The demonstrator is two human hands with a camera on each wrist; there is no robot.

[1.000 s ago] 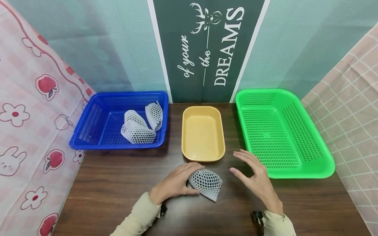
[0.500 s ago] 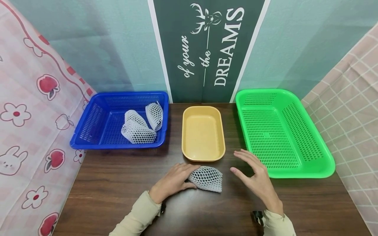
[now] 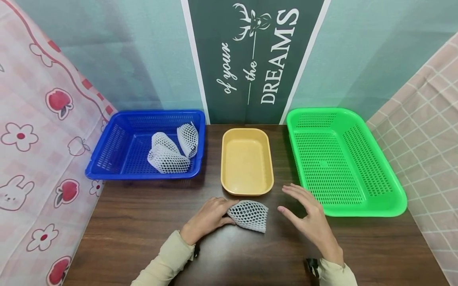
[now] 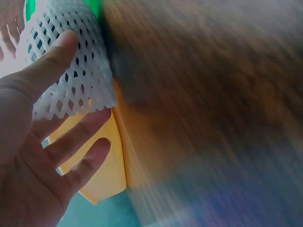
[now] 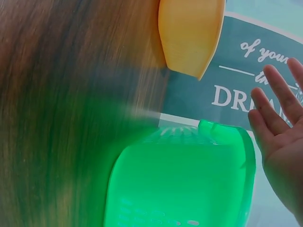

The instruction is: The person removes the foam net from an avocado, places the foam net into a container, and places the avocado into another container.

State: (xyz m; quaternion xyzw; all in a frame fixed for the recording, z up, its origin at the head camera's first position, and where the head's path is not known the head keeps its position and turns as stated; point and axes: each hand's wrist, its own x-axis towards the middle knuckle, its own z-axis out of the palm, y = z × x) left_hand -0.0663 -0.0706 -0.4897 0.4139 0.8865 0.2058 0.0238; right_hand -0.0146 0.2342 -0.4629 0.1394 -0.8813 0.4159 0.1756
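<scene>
My left hand [image 3: 208, 221] pinches one end of a white foam net sleeve [image 3: 249, 215] just above the dark wooden table, in front of the yellow tray [image 3: 247, 165]. In the left wrist view the thumb [image 4: 54, 59] lies over the mesh of the foam net sleeve [image 4: 85, 71], with fingers behind it. The sleeve's wide end points right. My right hand [image 3: 312, 219] is held up to the right of the sleeve, thumb and fingers spread apart, holding nothing, near the front left corner of the green basket [image 3: 323, 159].
At the back left, a blue basket [image 3: 139, 176] holds several white foam net sleeves [image 3: 168, 161]. The yellow tray stands between the two baskets. A green cloth with lettering [image 3: 250, 63] hangs behind. Patterned cloths [image 3: 21, 167] line the sides.
The foam net sleeve has turned and flattened, its lower corner rising and its wide end now facing right. My left hand has drawn slightly left. The right hand stays nearly in place.
</scene>
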